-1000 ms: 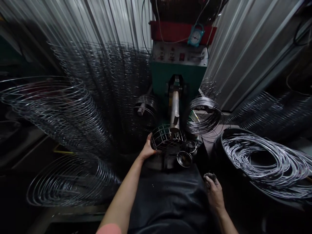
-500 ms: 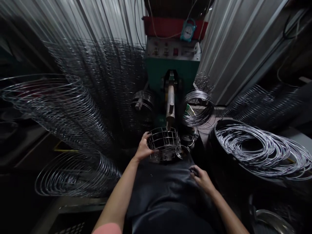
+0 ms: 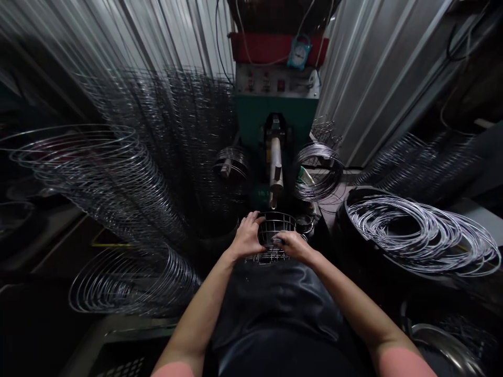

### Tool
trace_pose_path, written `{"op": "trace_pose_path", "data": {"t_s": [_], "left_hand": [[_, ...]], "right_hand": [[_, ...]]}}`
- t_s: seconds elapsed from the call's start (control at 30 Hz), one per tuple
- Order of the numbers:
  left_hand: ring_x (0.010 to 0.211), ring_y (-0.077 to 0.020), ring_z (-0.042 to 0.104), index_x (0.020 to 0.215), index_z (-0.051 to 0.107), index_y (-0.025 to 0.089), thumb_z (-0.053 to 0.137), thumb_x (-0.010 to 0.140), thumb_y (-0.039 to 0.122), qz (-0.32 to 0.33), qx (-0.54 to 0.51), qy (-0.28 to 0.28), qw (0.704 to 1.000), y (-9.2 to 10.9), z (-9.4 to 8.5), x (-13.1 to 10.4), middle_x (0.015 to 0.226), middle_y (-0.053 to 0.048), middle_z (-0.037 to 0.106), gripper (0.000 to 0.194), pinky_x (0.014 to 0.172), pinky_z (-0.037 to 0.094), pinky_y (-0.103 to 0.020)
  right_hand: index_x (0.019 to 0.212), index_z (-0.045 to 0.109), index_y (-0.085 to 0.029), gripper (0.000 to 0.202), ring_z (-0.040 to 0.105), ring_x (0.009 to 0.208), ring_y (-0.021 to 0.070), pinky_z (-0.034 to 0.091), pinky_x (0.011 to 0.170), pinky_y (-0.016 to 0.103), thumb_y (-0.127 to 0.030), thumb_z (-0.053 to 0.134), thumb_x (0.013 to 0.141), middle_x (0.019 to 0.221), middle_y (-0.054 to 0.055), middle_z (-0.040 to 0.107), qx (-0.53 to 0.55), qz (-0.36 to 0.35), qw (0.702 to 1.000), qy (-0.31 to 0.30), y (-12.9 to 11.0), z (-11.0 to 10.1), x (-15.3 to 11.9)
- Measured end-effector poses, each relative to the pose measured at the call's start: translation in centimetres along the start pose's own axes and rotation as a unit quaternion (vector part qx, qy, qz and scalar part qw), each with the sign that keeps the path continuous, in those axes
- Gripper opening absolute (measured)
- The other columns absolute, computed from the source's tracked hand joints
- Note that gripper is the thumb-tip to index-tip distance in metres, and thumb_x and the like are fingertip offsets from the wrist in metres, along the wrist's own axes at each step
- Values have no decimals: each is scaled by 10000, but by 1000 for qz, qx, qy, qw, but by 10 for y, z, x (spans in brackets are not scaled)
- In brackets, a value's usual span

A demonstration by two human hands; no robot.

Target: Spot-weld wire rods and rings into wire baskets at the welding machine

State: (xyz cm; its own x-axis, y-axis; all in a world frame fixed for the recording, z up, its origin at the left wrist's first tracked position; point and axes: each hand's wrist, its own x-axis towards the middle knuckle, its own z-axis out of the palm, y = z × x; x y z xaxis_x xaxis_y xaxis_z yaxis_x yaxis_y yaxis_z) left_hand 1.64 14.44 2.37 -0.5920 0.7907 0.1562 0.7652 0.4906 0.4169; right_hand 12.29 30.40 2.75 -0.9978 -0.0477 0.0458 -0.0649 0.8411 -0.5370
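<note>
A round wire basket (image 3: 275,225) with a grid of thin metal rods sits just beyond my lap, under the electrode tip of a green welding machine (image 3: 251,115). My left hand (image 3: 247,236) is closed on the basket's left side, thumb toward me and fingers over the rim. At the basket's near right side is my right hand (image 3: 294,245), its fingers pinched together. Something dark grey shows at those fingertips, too small to make out. The machine's cylindrical arm (image 3: 276,162) points down toward the basket, its tip (image 3: 273,201) above the far rim.
Tall stacks of wire rings (image 3: 118,178) stand on the left. To the right, a black tub (image 3: 346,209) holds many loose wire hoops (image 3: 424,235). Wire coils (image 3: 320,170) flank the machine arm. A small blue clock (image 3: 299,53) hangs above the control panel (image 3: 275,81).
My right hand has moved up and left from beside my lap to the basket. The basket has shifted slightly right and turned, with my left hand still on it.
</note>
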Motion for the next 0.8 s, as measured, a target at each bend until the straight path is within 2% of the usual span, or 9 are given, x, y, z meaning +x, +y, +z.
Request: {"op": "trace_pose_path", "data": {"t_s": [0.1, 0.23, 0.53, 0.8], "left_hand": [[1364, -334, 241, 1302, 402, 137, 782, 485, 252, -9, -18, -10, 1000, -5, 2, 2, 1454, -172, 297, 908, 1123, 241, -461], [1363, -330, 245, 1298, 406, 146, 776, 505, 280, -9, -38, -3, 999, -10, 6, 7, 1451, -165, 302, 885, 1125, 232, -465], [1365, -346, 232, 1304, 400, 164, 796, 491, 319, 0, -73, 0, 997, -21, 13, 19, 1452, -170, 298, 917, 1119, 229, -499], [1365, -346, 232, 1311, 396, 164, 802, 506, 347, 32, -94, 25, 995, -31, 22, 17, 1445, -178, 305, 921, 1113, 245, -501]], "right_hand": [[1062, 656, -177, 245, 632, 914, 181, 468, 795, 267, -201, 578, 831, 984, 80, 681, 16, -34, 999, -12, 5, -2, -5], [1101, 638, -191, 375, 614, 981, 196, 464, 835, 284, -106, 640, 735, 1045, 75, 662, -16, -22, 999, -26, 6, -6, -4], [1086, 640, -219, 329, 626, 922, 181, 453, 745, 247, -107, 570, 785, 1036, 61, 657, -95, 11, 995, -37, 4, -7, 4], [1110, 618, -231, 362, 619, 909, 168, 436, 734, 238, -92, 541, 785, 1046, 58, 646, -113, 17, 992, -46, -1, -8, 2]]}}
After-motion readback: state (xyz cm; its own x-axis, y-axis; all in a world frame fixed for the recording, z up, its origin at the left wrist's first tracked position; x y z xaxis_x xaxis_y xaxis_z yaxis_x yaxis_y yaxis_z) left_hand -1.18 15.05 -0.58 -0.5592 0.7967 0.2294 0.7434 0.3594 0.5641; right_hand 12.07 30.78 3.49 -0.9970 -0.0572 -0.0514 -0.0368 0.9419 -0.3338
